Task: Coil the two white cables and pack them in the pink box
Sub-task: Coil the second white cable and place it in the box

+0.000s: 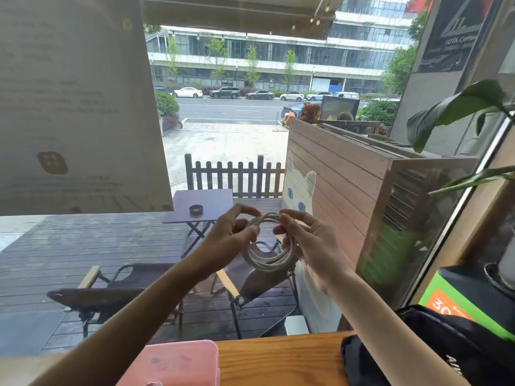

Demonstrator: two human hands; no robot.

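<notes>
From the head camera, your left hand (232, 235) and right hand (312, 246) are raised in front of a window, holding one coiled white cable (267, 256) between them. Your left fingers pinch the coil's top; your right fingers curl round its right side. The pink box (178, 363) sits below on the wooden counter (278, 360), beside a black bag (418, 355).

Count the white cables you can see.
1: a coil held up between left hand and right hand. The second isn't visible; it may be hidden.
</notes>
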